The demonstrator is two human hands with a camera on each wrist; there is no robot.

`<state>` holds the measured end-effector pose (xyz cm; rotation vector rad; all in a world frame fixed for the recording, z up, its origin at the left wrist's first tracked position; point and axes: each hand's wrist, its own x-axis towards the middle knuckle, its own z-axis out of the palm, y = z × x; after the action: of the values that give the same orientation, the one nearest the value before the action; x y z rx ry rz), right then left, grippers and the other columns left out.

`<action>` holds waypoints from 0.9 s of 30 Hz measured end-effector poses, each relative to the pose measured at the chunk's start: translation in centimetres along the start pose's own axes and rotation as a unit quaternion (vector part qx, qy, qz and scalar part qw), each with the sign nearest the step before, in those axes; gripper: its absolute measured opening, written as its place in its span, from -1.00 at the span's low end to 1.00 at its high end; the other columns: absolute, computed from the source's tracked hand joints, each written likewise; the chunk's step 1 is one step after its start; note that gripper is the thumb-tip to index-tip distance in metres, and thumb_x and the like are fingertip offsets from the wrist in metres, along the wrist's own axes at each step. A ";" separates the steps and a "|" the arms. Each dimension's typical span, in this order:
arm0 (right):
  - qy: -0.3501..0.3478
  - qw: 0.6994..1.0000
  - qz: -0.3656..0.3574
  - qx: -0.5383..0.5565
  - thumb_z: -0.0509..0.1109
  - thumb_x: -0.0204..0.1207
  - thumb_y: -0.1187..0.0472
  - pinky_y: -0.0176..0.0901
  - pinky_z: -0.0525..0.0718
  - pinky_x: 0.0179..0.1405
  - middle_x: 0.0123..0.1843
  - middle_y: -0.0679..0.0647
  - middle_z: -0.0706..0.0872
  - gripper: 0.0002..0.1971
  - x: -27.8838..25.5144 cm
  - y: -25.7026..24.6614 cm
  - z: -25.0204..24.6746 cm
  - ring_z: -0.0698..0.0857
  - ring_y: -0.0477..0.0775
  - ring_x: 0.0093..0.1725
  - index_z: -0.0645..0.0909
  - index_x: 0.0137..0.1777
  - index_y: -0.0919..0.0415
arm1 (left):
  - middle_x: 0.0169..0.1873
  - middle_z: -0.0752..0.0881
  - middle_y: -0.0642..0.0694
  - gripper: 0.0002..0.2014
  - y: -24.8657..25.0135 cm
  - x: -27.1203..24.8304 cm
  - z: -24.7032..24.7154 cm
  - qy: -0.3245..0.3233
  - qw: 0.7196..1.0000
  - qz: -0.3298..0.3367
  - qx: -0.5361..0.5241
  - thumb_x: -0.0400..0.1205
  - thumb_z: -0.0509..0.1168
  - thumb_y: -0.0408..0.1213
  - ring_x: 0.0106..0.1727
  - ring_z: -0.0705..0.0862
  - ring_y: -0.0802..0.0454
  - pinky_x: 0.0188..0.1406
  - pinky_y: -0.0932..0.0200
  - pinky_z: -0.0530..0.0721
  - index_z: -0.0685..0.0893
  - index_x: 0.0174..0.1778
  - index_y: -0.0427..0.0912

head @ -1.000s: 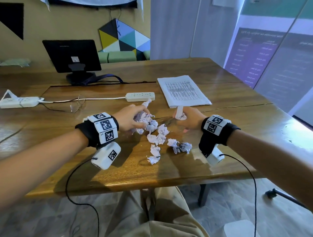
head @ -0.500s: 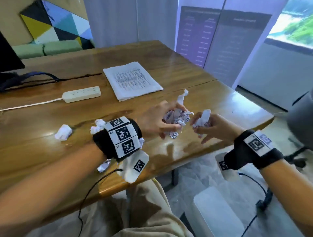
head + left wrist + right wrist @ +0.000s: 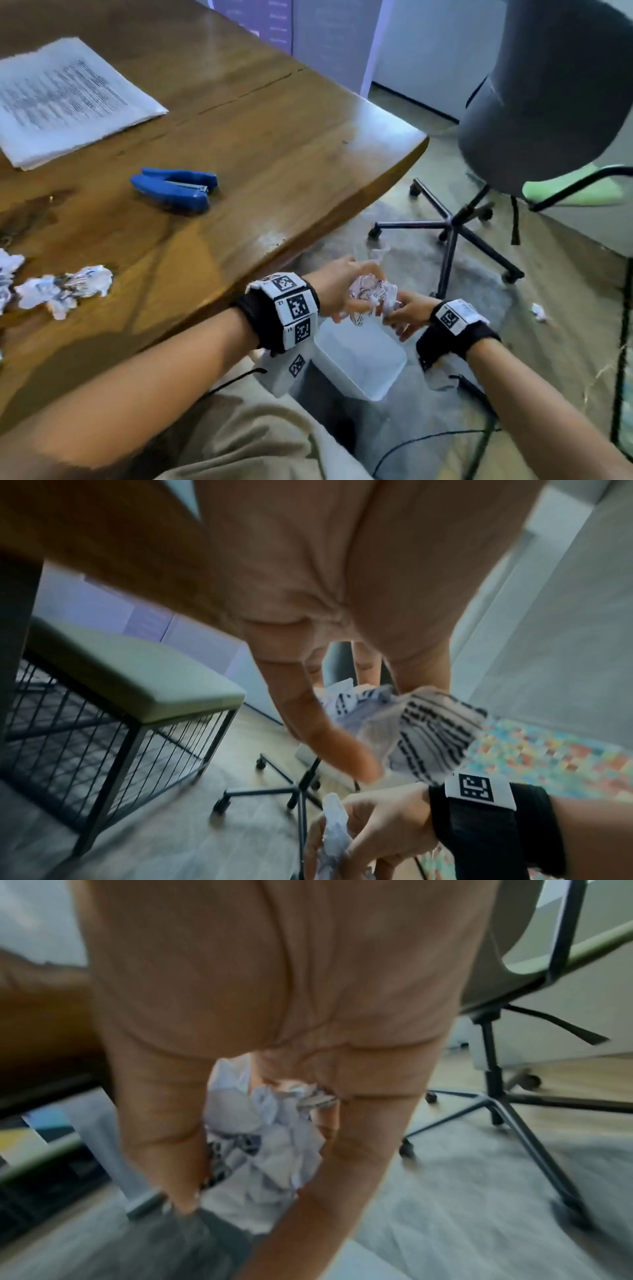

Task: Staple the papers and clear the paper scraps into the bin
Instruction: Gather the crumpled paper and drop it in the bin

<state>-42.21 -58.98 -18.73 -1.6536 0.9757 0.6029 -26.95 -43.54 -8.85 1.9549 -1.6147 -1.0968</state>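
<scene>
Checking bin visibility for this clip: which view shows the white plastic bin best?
Head view: the white plastic bin shows its open top below both hands. The right wrist view catches only a blurred white patch, perhaps the bin; the left wrist view shows none.

Both hands have left the table point(image 3: 308, 144) and now hover beyond its edge, over the white bin point(image 3: 359, 363) on the floor. The left hand point(image 3: 337, 287) carries the scraps point(image 3: 368, 296) it gathered a second ago; the right hand point(image 3: 406, 310) carries its own wad point(image 3: 267, 1139). Fewer scraps lie on the table, and the stapler point(image 3: 174, 186) is uncovered.
</scene>
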 end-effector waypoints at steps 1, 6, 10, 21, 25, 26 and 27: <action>-0.006 1.000 0.018 0.010 0.34 0.52 0.47 -0.14 0.72 -0.55 -0.36 0.15 0.53 -0.82 1.3 1.5 0.9 0.58 -0.07 -0.61 0.52 -0.15 0.17 | 0.10 0.51 -0.19 -0.59 -0.7 0.8 1.1 -0.015 1.000 -0.012 0.000 0.57 0.39 -0.19 -0.09 0.72 -0.29 -0.21 -0.14 0.78 0.51 0.33 -0.06; 0.025 0.996 0.084 0.001 0.38 0.46 0.43 -0.15 0.67 -0.60 -0.38 0.12 0.51 -0.79 6.0 7.0 5.1 0.52 0.05 -0.51 0.45 -0.02 0.19 | 0.12 0.52 -0.16 -0.59 -4.0 4.3 5.7 -0.080 0.992 -0.093 -0.005 0.54 0.42 -0.26 -0.40 0.67 -0.21 -0.67 0.27 0.62 0.54 0.29 -0.13; 0.051 0.992 0.100 -0.050 0.58 0.25 0.21 0.09 0.80 -0.10 -0.11 0.08 0.64 -0.43 8.7 9.2 5.8 0.73 0.23 -0.18 0.45 0.25 0.12 | 0.24 0.54 -0.25 -0.54 -6.0 5.8 7.9 -0.092 0.988 -0.127 -0.006 0.53 0.44 -0.21 -0.26 0.62 -0.13 -0.61 0.30 0.57 0.53 0.34 -0.10; 0.101 0.980 0.169 0.030 0.48 0.40 0.25 -0.10 0.66 -0.23 -0.06 0.17 0.64 -0.54 10.2 13.9 5.4 0.67 0.19 -0.15 0.55 0.31 0.26 | 0.07 0.59 -0.22 -0.51 -7.6 8.5 12.9 -0.117 0.967 -0.204 -0.093 0.50 0.45 -0.19 -0.18 0.70 -0.27 -0.20 -0.07 0.78 0.55 0.36 -0.06; 0.116 0.976 0.180 0.043 0.43 0.45 0.24 -0.12 0.64 -0.19 -0.02 0.15 0.61 -0.62 10.5 14.4 5.0 0.65 0.16 -0.09 0.58 0.27 0.28 | 0.36 0.47 -0.33 -0.41 -7.6 9.5 13.6 -0.114 0.949 -0.235 -0.178 0.59 0.37 -0.25 0.00 0.65 -0.29 -0.15 -0.09 0.72 0.36 0.55 -0.04; 0.118 0.976 0.180 0.043 0.42 0.45 0.22 -0.07 0.66 -0.13 -0.02 0.15 0.62 -0.63 10.5 14.3 4.9 0.66 0.17 -0.08 0.59 0.26 0.26 | 0.39 0.45 -0.31 -0.41 -7.6 9.8 13.6 -0.102 0.947 -0.242 -0.182 0.61 0.34 -0.26 -0.06 0.61 -0.22 -0.17 -0.05 0.72 0.33 0.57 -0.03; 0.121 0.975 0.179 0.042 0.42 0.45 0.22 -0.06 0.67 -0.11 -0.02 0.15 0.62 -0.65 10.6 14.3 4.8 0.67 0.18 -0.08 0.60 0.24 0.25 | 0.41 0.45 -0.29 -0.43 -7.8 10.1 13.7 -0.089 0.951 -0.243 -0.169 0.63 0.31 -0.26 -0.09 0.60 -0.19 -0.13 -0.06 0.72 0.31 0.58 -0.04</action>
<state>-48.15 -58.90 -36.15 -1.5082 1.4782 0.5959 -31.86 -48.47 -26.26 2.1088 -0.9405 -1.6516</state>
